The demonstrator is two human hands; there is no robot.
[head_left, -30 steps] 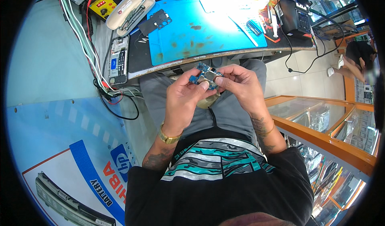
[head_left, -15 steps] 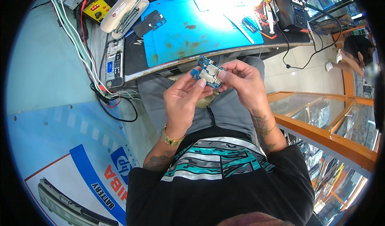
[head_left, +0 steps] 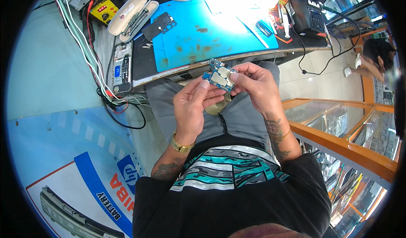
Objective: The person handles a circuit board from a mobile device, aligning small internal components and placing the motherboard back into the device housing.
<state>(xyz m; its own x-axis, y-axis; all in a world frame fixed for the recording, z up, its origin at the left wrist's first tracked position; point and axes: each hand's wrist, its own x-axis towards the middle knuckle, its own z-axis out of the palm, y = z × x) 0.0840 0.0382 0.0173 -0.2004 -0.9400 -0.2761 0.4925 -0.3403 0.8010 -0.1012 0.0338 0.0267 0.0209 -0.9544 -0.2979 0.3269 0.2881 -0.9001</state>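
A blue circuit board (head_left: pixel 220 75) with silver metal shields is held over my lap, below the front edge of the desk. My left hand (head_left: pixel 192 100) grips its lower left part, thumb at the edge and fingers beneath. My right hand (head_left: pixel 260 90) pinches its right side with the thumb on top. On the desk just beyond lies a stained blue silicone mat (head_left: pixel 190 35), with a black bracket part (head_left: pixel 163 25) at its left. An opened phone (head_left: pixel 122 67) lies at the desk's left end.
An open beige case with tools (head_left: pixel 133 18), a yellow device (head_left: pixel 105 9), loose cables (head_left: pixel 91 60), tweezers-like sticks (head_left: pixel 251 33) and a black box device (head_left: pixel 306 18) crowd the desk. A glass display case (head_left: pixel 334 115) stands at my right; another person (head_left: pixel 372 56) sits beyond it.
The board has been tilted, showing more of its silver shields. My left thumb has slid back leftward toward the board's edge, while both hands still hold it.
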